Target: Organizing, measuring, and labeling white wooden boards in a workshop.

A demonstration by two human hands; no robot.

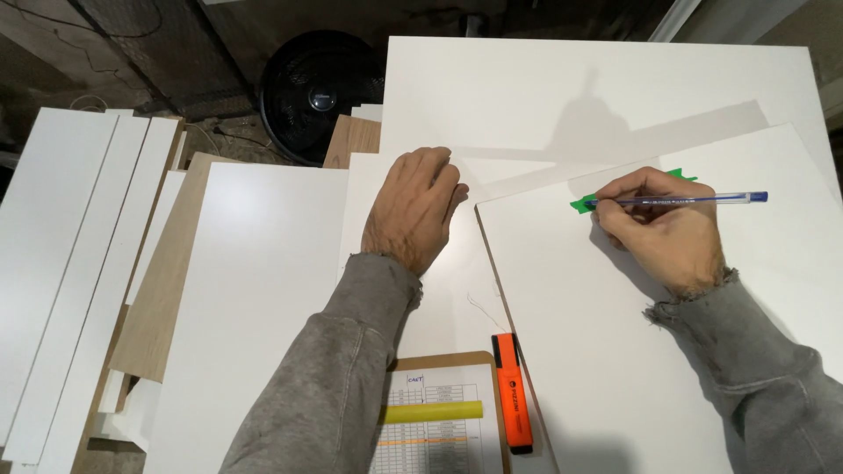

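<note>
My right hand (663,228) grips a blue ballpoint pen (702,199) with its tip pressed on a strip of green tape (581,204) stuck to the top white panel (632,351). My hand covers most of the tape. My left hand (413,206) lies flat, fingers together, on a lower white panel (439,298) just left of the top panel's corner. Both arms wear grey sleeves.
An orange highlighter (513,391) lies beside a clipboard (439,412) carrying a printed list with a yellow-marked row. Several white and wood-grain panels (79,263) are stacked at left. A black fan (316,92) stands on the floor behind them.
</note>
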